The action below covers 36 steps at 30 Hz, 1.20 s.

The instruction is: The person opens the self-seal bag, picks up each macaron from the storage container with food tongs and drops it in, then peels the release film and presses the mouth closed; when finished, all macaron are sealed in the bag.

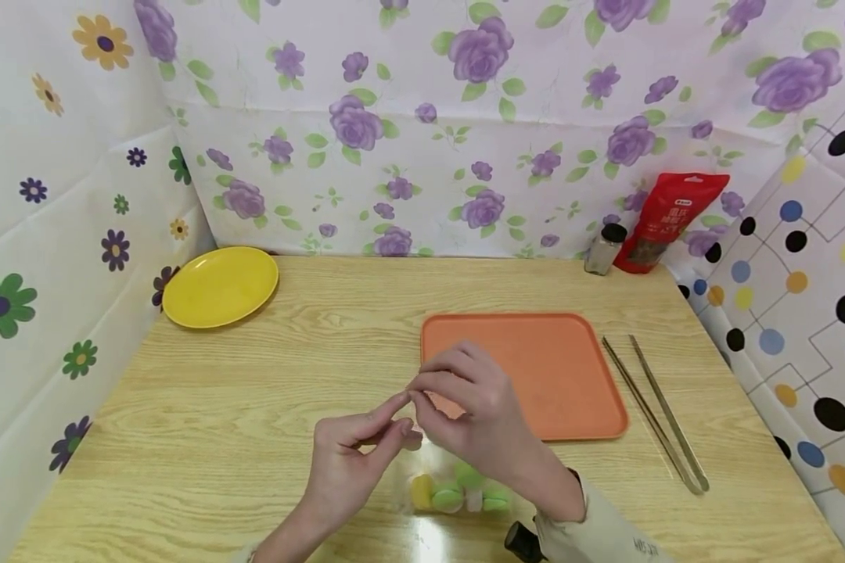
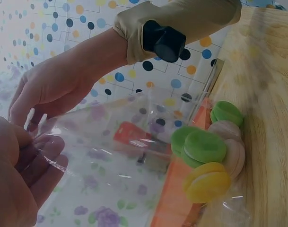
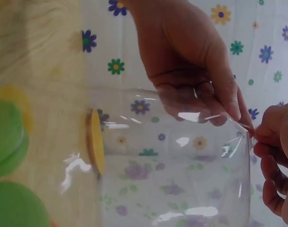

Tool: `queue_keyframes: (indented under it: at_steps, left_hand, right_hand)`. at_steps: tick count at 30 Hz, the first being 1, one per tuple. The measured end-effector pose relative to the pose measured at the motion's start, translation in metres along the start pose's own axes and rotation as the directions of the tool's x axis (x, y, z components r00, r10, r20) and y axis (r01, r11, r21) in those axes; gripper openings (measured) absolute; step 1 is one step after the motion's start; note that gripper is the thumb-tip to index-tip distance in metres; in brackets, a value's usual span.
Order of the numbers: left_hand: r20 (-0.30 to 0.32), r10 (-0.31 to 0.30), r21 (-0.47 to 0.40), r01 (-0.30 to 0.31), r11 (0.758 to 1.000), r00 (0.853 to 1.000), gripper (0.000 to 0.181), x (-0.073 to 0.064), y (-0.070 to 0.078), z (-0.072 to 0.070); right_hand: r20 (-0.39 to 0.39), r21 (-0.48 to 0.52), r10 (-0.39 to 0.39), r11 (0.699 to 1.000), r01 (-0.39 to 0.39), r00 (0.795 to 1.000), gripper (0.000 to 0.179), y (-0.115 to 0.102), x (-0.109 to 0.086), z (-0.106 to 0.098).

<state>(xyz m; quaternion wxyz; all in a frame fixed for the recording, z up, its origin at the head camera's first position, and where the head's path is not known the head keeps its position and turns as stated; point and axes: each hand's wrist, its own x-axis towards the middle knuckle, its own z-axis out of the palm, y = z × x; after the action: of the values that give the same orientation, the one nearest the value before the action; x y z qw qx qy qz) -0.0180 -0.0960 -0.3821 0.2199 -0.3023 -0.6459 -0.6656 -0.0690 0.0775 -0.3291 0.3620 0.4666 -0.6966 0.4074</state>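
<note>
A clear plastic bag (image 2: 101, 156) hangs between my two hands, its top edge drawn up at the fingertips. In the head view my left hand (image 1: 352, 453) pinches that edge between thumb and fingers. My right hand (image 1: 475, 410) grips the edge right beside it, fingertips nearly meeting the left ones. Two small white strips (image 2: 41, 123) poke up by the fingers in the left wrist view. At the bag's bottom, low over the wooden table, are green macarons (image 2: 205, 147), a yellow macaron (image 2: 207, 183) and pale pinkish ones (image 2: 235, 158).
An orange tray (image 1: 556, 383) lies behind my right hand, with long metal tongs (image 1: 665, 422) to its right. Back right stand a black-capped jar (image 1: 604, 250) and a red pouch (image 1: 665, 223). A yellow oval plate (image 1: 221, 287) is at the back left. Patterned cloth surrounds the table.
</note>
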Motion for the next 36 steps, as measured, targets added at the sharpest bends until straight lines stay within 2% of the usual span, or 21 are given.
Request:
queue_keyframes:
  at_steps: [3,5,7,9,11,15,17,21,23,25,27,29,31,33,34,36]
  left_hand:
    - [-0.017,-0.007,-0.001,0.007,1.000,1.000,0.052,-0.001,-0.002,0.002]
    - [-0.036,-0.015,-0.001,0.015,1.000,0.999,0.049,-0.002,-0.004,0.003]
    - [-0.054,-0.025,-0.009,0.024,1.000,0.998,0.047,-0.002,-0.006,0.003]
    - [-0.065,-0.030,-0.025,0.028,0.999,0.997,0.044,-0.002,-0.008,0.002]
    - [-0.066,-0.029,-0.050,0.026,0.998,0.997,0.040,-0.002,-0.010,0.000]
    - [-0.073,-0.025,-0.090,0.019,0.996,0.997,0.034,-0.003,-0.014,-0.004]
    - [-0.078,-0.027,-0.099,0.020,0.995,0.997,0.032,-0.003,-0.015,-0.005]
    - [-0.083,-0.023,-0.102,0.014,0.995,0.996,0.032,-0.004,-0.017,-0.007]
    - [-0.083,-0.022,-0.104,0.013,0.994,0.996,0.032,-0.004,-0.018,-0.007]
    - [-0.080,-0.029,-0.108,0.020,0.994,0.996,0.031,-0.003,-0.019,-0.007]
    - [-0.077,-0.039,-0.110,0.031,0.993,0.996,0.031,-0.003,-0.020,-0.006]
    - [-0.073,-0.043,-0.112,0.035,0.993,0.996,0.032,-0.003,-0.021,-0.006]
    - [-0.072,-0.039,-0.121,0.030,0.992,0.997,0.032,-0.003,-0.023,-0.006]
    - [-0.076,-0.032,-0.129,0.022,0.991,0.997,0.033,-0.003,-0.023,-0.007]
    - [-0.079,-0.028,-0.132,0.017,0.991,0.996,0.033,-0.003,-0.023,-0.008]
    - [-0.089,-0.022,-0.135,0.010,0.991,0.996,0.034,-0.003,-0.022,-0.009]
  right_hand:
    - [-0.059,0.092,0.132,0.988,-0.126,0.989,0.012,0.005,-0.002,-0.006]
    - [-0.086,0.149,0.235,0.964,-0.221,0.968,0.008,0.010,-0.004,-0.012]
    - [-0.101,0.221,0.346,0.922,-0.318,0.933,0.005,0.014,-0.006,-0.021]
    - [-0.117,0.287,0.454,0.867,-0.407,0.884,0.005,0.019,-0.009,-0.031]
    - [-0.137,0.340,0.564,0.799,-0.496,0.814,0.004,0.024,-0.012,-0.042]
    - [-0.199,0.412,0.735,0.663,-0.625,0.648,0.005,0.034,-0.020,-0.067]
    - [-0.222,0.455,0.783,0.610,-0.649,0.581,0.010,0.040,-0.024,-0.081]
    - [-0.266,0.567,0.852,0.516,-0.642,0.450,0.011,0.056,-0.035,-0.111]
    - [-0.277,0.617,0.886,0.460,-0.638,0.371,0.010,0.065,-0.042,-0.130]
    - [-0.298,0.666,0.908,0.419,-0.617,0.295,0.009,0.077,-0.051,-0.153]
    - [-0.340,0.720,0.916,0.399,-0.568,0.213,0.007,0.090,-0.061,-0.178]
    - [-0.392,0.749,0.909,0.403,-0.526,0.137,0.011,0.103,-0.073,-0.202]
    - [-0.440,0.753,0.896,0.406,-0.518,0.064,0.014,0.113,-0.086,-0.221]
    - [-0.458,0.728,0.889,0.390,-0.564,0.024,0.017,0.121,-0.100,-0.233]
    - [-0.445,0.713,0.895,0.365,-0.599,0.016,0.016,0.124,-0.107,-0.236]
    - [-0.400,0.663,0.916,0.303,-0.684,0.018,0.014,0.132,-0.120,-0.239]
